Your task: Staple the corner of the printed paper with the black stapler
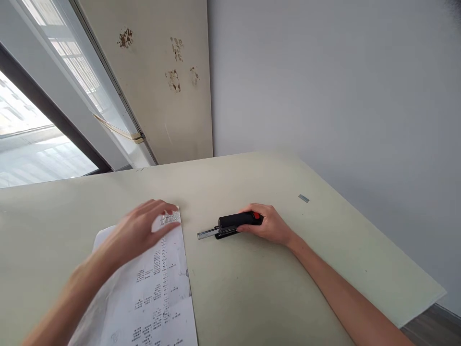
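Observation:
A black stapler (230, 223) with a red part at its rear lies at mid-table, its metal staple tray sticking out to the left. My right hand (268, 224) is wrapped round the stapler's rear end. Printed white papers (158, 293) lie to the left, their right edge a short way from the stapler. Over the top of the papers is my left hand (139, 230), thumb and fingers apart, with nothing between them. Whether its fingertips touch the paper cannot be made out.
A small grey strip, perhaps staples (303, 198), lies on the pale table (259, 293) to the right, beyond my right hand. A grey wall borders the table at the back right. Windows and a stained panel stand at the back left.

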{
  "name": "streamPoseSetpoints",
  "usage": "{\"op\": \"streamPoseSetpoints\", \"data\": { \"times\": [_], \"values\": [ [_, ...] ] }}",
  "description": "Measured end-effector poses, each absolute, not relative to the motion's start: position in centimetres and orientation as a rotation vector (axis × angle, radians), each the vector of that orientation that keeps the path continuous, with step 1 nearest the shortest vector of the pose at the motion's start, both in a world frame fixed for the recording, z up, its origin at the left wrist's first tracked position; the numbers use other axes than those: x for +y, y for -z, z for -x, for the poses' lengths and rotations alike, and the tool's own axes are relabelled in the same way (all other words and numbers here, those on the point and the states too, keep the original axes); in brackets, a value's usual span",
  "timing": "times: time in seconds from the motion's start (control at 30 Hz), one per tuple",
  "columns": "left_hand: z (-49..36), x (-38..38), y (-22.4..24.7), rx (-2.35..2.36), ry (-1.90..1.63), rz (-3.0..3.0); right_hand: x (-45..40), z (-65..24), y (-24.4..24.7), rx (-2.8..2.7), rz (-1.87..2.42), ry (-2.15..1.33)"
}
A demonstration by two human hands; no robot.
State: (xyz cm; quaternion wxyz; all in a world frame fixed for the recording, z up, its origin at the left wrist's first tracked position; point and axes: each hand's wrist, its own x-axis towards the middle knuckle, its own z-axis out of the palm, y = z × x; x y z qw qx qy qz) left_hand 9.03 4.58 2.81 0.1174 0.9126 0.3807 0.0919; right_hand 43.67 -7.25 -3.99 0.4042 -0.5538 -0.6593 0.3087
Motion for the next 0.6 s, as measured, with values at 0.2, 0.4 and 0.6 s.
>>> {"op": "streamPoseSetpoints", "data": {
  "times": [0.2,0.4,0.6],
  "values": [
    [-4.4,7.7,-3.3,1.659,-0.062,-2.564,-7.3,-43.7,3.9,-1.661,1.397,-0.778],
    [-2.5,9.3,-1.5,1.731,0.109,-2.450,-7.4,-43.6,4.0,-1.687,1.410,-0.755],
    [-3.1,9.4,-1.4,1.720,0.071,-2.414,-7.4,-43.4,3.6,-1.684,1.411,-0.761]
  ]
}}
